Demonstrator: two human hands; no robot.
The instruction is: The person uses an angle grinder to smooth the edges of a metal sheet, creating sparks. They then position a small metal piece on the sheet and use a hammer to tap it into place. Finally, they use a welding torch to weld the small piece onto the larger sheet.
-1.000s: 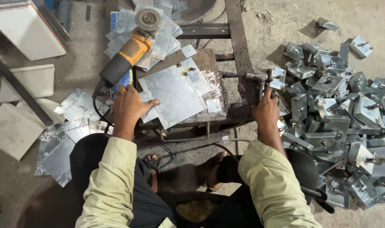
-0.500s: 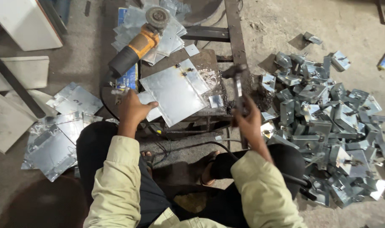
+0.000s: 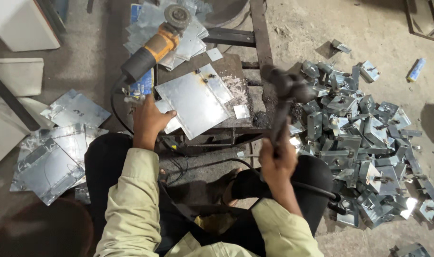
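My left hand (image 3: 149,120) lies flat on the near left edge of a shiny metal sheet (image 3: 195,100) and holds nothing. The sheet rests on a small dark work stand (image 3: 236,64) in front of my knees. My right hand (image 3: 276,161) is closed on the handle of a dark, motion-blurred tool (image 3: 286,90). The tool points up and away beside the stand's right edge. A black cable (image 3: 317,189) trails from it across my right leg. An orange and black angle grinder (image 3: 155,47) lies just beyond my left hand, on a stack of sheets.
A big heap of folded metal brackets (image 3: 364,138) covers the floor at the right. Flat metal sheets (image 3: 50,157) lie on the floor at the left, beside white boards (image 3: 17,76). A dark steel frame bar (image 3: 259,28) runs away behind the stand.
My right hand has drawn back from the bracket heap toward my body and raised the dark tool. My left hand stays on the sheet.
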